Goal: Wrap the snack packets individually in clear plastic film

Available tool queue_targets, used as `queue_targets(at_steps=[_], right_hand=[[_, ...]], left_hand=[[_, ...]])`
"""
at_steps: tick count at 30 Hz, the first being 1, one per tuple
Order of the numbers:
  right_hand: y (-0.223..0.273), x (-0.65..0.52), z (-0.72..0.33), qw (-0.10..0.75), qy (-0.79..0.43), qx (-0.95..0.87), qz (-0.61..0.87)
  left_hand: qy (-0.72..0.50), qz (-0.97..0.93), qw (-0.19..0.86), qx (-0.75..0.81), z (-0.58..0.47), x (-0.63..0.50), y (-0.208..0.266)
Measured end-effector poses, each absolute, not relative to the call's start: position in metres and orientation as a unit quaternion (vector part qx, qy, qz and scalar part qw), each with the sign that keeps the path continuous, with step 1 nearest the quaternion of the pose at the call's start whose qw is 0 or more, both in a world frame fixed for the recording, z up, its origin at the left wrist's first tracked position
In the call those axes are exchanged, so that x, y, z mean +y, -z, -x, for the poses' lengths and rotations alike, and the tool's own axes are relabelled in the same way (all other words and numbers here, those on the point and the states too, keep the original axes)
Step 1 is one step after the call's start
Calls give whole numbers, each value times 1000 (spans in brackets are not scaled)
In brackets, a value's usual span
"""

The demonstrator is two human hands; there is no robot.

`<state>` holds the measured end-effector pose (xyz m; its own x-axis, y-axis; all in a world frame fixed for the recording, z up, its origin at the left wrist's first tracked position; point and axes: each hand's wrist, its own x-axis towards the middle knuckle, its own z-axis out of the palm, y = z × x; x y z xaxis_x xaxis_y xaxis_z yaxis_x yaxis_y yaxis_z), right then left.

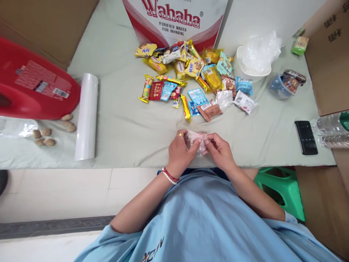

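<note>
Close to the table's front edge, my left hand (182,148) and my right hand (219,150) both grip a crinkled clear plastic bag (199,140) with something pinkish inside. The thumbs and fingertips pinch it near its middle; what exactly is inside cannot be made out. Just beyond my hands lie a brown snack packet (209,110), a yellow snack stick (185,108) and a blue packet (198,97). Further back rises a heap of wrapped snacks (194,67) in yellow, red and blue, against a Wahaha water carton (180,22).
On the left are a red jug (35,82), a plastic film roll (86,116) and several walnuts (46,132). To the right stand a white bowl (253,69) holding clear bags, a small tub of snacks (282,89), a phone (306,137) and plastic bottles (331,124).
</note>
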<state>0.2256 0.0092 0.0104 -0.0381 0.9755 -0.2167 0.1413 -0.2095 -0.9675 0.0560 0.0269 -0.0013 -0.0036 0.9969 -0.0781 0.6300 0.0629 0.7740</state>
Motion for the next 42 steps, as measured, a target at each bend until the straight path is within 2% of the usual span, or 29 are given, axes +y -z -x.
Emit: queue_targets(at_steps=[3,7,11,13,17,20,23,25,27,32,36,39,42], right_hand=[[-16,4,-225,411,-538,-462,573],[-28,-2,-230,450,-622,-338,544],[-36,-8,-241,475,-665,-243,524],[-34,-10,-246,476,-674,-212,524],[-21,-10,-254,501,-666,-162,528],[-11,-8,-259,539,-631,-162,534],[-3,-6,-262,558,-579,-205,558],[-1,-7,-262,535,-557,-266,577],[-2,-8,-261,495,-546,-338,585],[-5,-7,-262,455,-515,-444,575],[-6,-3,-275,460,-569,-412,542],[-17,8,-306,461,-557,-379,578],[-42,43,-373,514,-414,-349,665]], left_hand=[[-354,-656,235,624,-67,16,6],[-433,-727,83,526,-77,9,15],[-415,-826,24,382,-84,9,24],[-380,-868,69,314,-86,8,25],[-403,-848,264,221,-83,1,16],[-473,-731,362,333,-77,-4,6],[-438,-567,494,493,-80,-1,-3],[-396,-466,605,510,-88,7,-8],[-383,-400,672,491,-98,16,-13],[-385,-344,708,482,-114,33,-20],[-363,-357,733,452,-116,43,-14],[-353,-450,666,479,-106,49,-11],[-333,-576,539,517,-77,52,-6]])
